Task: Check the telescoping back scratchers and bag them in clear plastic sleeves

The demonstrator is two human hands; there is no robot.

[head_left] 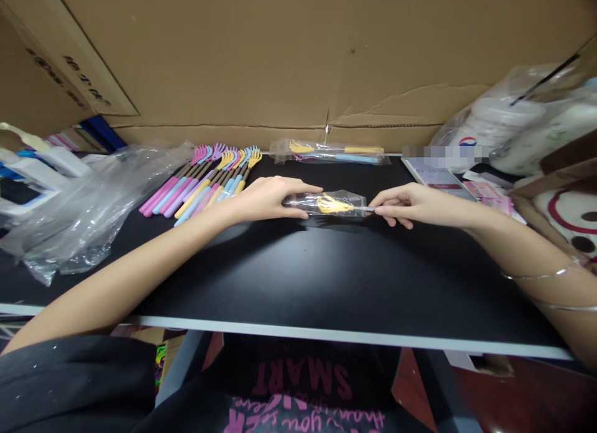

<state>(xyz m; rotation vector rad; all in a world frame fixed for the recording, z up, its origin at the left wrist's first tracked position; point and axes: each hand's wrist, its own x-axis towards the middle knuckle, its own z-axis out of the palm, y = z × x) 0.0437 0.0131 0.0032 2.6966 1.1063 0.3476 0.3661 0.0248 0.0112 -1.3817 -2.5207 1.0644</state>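
Note:
My left hand (pixel 280 198) grips the closed end of a clear plastic bag (pixel 303 203) between thumb and fingers, above the black table. Inside the bag lies the yellow claw-shaped head of a back scratcher (pixel 333 204). Its thin shaft comes out of the bag's right end, where my right hand (pixel 396 204) pinches it between thumb and index finger. The scratcher's handle is hidden by my right hand. Left of my left hand, several back scratchers (pixel 205 178) in pink, blue, purple and yellow lie side by side, claws pointing away from me.
Bagged back scratchers (pixel 336 153) lie at the table's back edge, before a cardboard wall (pixel 233 53). A heap of clear plastic bags (pixel 93 196) covers the left side. A phone-like flat object (pixel 436 175) and a bagged white cup (pixel 494 125) stand at the right.

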